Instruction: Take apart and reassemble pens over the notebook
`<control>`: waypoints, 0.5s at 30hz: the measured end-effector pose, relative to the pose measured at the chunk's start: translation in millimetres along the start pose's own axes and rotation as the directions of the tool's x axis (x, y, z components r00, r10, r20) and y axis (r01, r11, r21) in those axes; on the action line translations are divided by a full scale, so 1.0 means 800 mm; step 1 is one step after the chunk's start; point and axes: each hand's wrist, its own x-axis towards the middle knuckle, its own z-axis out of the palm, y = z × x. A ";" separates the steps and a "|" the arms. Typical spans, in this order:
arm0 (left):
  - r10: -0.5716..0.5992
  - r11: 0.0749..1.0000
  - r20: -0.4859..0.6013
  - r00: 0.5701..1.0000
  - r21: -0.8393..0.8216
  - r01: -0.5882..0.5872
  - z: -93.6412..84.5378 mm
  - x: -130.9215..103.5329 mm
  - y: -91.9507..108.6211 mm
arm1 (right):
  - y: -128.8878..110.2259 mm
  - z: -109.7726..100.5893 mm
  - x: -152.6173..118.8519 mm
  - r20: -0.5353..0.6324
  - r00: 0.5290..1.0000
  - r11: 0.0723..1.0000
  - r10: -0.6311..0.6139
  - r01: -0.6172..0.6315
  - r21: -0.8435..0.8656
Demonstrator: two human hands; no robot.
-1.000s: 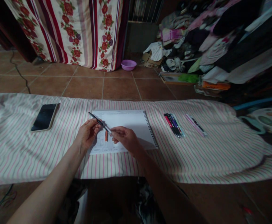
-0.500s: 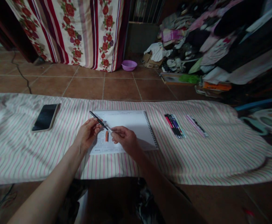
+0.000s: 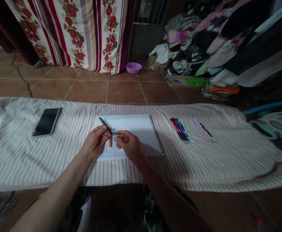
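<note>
1. The left grip (image 3: 97, 140) is closed, thumb and fingers pinching the black pen (image 3: 103, 122) along its barrel.
2. The right grip (image 3: 128, 143) is closed too, its fingertips pinching the pale, clear-looking end of the same pen.
3. The pen slants between the two, its dark end sticking up and away beyond the left grip, its pale end down toward the right grip. Fingers hide part of it.
4. Just below the pen, between the grips, a short orange piece (image 3: 110, 142) lies on the open spiral notebook (image 3: 136, 120); the notebook spreads under and beyond both grips, its coil to the right.
5. Compared with the earlier frames, the left grip is nearer the right one, the pen's dark end has shifted right with it, and less of the pale part shows between the hands.
6. Farther right of the right grip, a bundle of pens (image 3: 180, 130) and then a pair of pens (image 3: 203, 130) lie on the striped, cloth-covered desk (image 3: 228, 154).
7. Well left of the left grip lies a dark-screened phone (image 3: 46, 122).
</note>
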 end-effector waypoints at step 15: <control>-0.026 0.999 -0.030 0.999 -0.045 0.025 0.007 -0.010 -0.022 | 0.009 0.001 0.004 -0.034 0.991 0.983 -0.129 0.124 -0.135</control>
